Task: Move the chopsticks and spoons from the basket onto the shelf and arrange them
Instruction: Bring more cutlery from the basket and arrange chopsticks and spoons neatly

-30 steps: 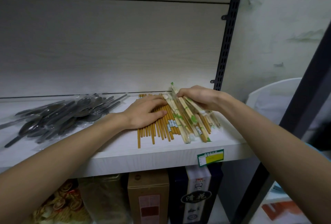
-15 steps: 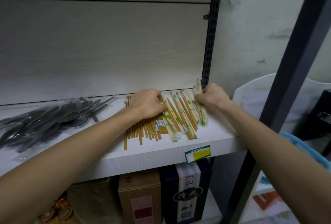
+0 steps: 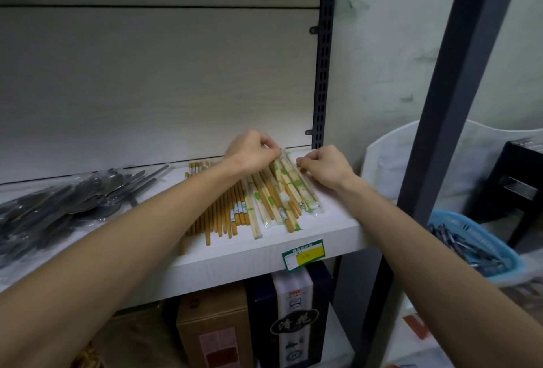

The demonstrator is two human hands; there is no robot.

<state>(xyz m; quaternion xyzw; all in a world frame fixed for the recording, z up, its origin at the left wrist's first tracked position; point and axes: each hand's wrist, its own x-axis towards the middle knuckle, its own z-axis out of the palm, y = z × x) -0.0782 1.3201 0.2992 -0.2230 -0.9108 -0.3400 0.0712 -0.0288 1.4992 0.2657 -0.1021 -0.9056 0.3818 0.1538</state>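
A pile of chopsticks [image 3: 258, 206] lies on the white shelf [image 3: 249, 253]: bare brown ones on the left, clear-wrapped pairs with green print on the right. My left hand [image 3: 249, 150] pinches the far ends of the wrapped chopsticks near the back panel. My right hand [image 3: 324, 166] rests curled on the right side of the same bundle, fingertips touching the wrappers. Wrapped metal spoons [image 3: 67, 203] lie heaped on the shelf's left part. The blue basket [image 3: 482, 244] stands low at the right with dark utensils in it.
A dark slotted upright [image 3: 323, 73] bounds the shelf at the back right, and a dark post [image 3: 446, 103] stands in front of the basket. Boxes [image 3: 293, 317] fill the shelf below. A price label [image 3: 304, 254] hangs on the shelf's front edge.
Both hands have slid toward the back of the shelf onto the far ends of the wrapped chopsticks. The wrapped pairs now lie more parallel and closer together. The view has shifted right.
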